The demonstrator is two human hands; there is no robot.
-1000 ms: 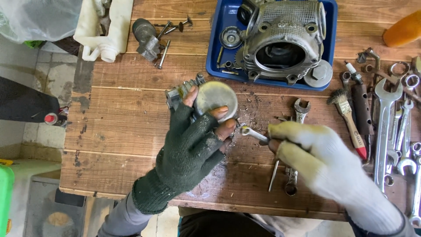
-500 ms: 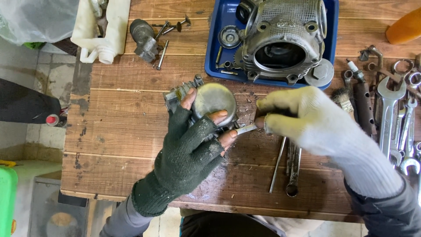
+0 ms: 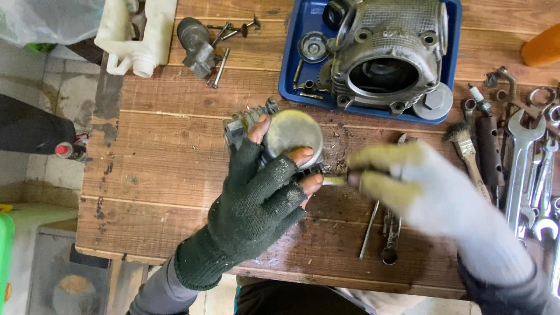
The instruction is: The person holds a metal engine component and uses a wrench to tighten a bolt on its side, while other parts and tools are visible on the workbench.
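Left hand (image 3: 256, 198) in dark glove, fingers clamped on round metal part (image 3: 293, 135) above desk (image 3: 157, 169); right hand (image 3: 420, 186) blurred, fingers pinched on small tool (image 3: 333, 181) beside part; blue tray (image 3: 291, 76) behind.

Worn wooden workbench (image 3: 175, 134) over stained concrete floor (image 3: 64, 99)

- The left hand (image 3: 256, 198), in a dark green fingerless knit glove, grips a round dull-metal piston (image 3: 293, 137) over the worn brown plank table (image 3: 157, 151).
- The right hand (image 3: 426, 192), in a pale yellowish-white glove (blurred), pinches a small bright metal tool (image 3: 334, 181) just beside the piston.
- A grey finned engine cylinder head (image 3: 388, 55) sits in a blue plastic tray (image 3: 294, 76).
- Steel spanners (image 3: 522, 157) and a small wooden-handled brush (image 3: 466, 149) lie at the right.
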